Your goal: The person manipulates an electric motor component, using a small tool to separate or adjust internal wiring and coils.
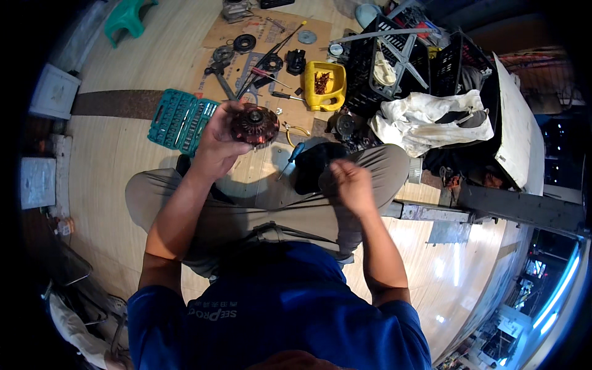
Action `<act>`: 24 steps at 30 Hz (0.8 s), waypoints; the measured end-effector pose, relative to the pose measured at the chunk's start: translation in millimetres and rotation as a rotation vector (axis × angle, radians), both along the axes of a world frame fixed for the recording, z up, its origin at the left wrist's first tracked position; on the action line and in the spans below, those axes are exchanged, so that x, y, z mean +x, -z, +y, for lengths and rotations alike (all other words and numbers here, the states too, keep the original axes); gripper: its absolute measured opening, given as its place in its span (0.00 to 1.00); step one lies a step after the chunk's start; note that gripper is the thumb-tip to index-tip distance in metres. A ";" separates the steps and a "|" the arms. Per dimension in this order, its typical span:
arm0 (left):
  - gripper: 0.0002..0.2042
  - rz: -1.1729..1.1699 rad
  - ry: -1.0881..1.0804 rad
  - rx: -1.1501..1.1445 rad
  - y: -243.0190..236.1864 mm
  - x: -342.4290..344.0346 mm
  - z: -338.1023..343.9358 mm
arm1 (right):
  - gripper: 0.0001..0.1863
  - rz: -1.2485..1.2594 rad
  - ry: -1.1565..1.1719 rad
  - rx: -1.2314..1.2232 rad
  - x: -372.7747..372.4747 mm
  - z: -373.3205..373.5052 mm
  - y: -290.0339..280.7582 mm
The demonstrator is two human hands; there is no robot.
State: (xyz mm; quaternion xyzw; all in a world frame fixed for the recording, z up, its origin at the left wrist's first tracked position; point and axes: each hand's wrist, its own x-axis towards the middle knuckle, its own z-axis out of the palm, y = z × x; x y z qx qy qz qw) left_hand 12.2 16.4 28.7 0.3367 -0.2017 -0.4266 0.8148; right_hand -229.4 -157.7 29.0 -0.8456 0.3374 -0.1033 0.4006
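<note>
Far left: green plastic stool at the top of the floor. Below it and to the right, an open teal tool case, sockets and bits seated in rows.

Left hand just right of the case – thumb and fingers clamped round the near-left side of a round, ridged, copper-toned metal part. Part is held up above the floor, in front of the seated person, shaft end facing the camera.

Behind it, flattened cardboard bearing a hammer, a black ring and other loose parts. Right of the part: yellow-handled pliers, then a blue-handled screwdriver lying aslant. Further right, a cut-open yellow jug, small reddish-brown pieces inside.

Right hand beside the right knee, well apart from the part; fingers curled in, thumb close to them, slightly blurred – cannot tell whether anything is pinched there. Beyond the knee: black crates, white cloth draped low against them.
</note>
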 end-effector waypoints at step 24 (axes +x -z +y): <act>0.28 -0.459 -0.566 0.375 19.7 -12.6 -11.8 | 0.06 -0.029 -0.389 -0.242 -30.9 92.1 -45.2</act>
